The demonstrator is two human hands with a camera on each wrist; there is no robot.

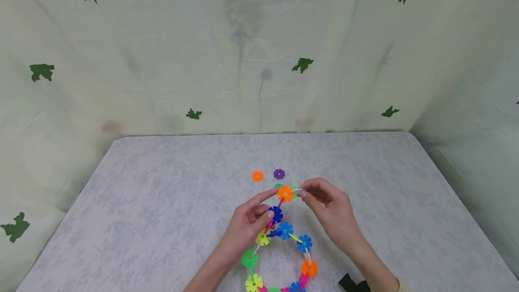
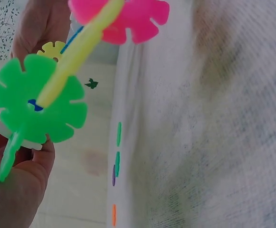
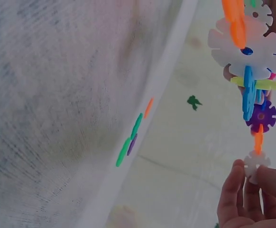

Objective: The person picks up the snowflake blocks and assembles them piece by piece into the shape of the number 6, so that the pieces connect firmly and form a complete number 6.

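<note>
Plastic discs with notched rims are slotted together into a colourful chain, which forms a ring in the lower middle of the head view and runs off the bottom edge. A short stretch of it rises between the two hands. The left hand grips this stretch, its thumb pressed on a dark blue disc, its index finger reaching to the edge of an orange disc above. The right hand, just right of centre, pinches a white disc between thumb and fingertips at the chain's upper end. The hands are apart, bridged by the chain.

Near the fingertips, four loose pieces lie on the grey cloth: an orange piece, a purple piece and two green pieces, both partly hidden in the head view. In the left wrist view, a green link and a pink link loom at upper left, covering part of the left hand. A black object sits at the lower right, beside the right forearm. Behind the table hangs a pale curtain printed with dark green shapes.
</note>
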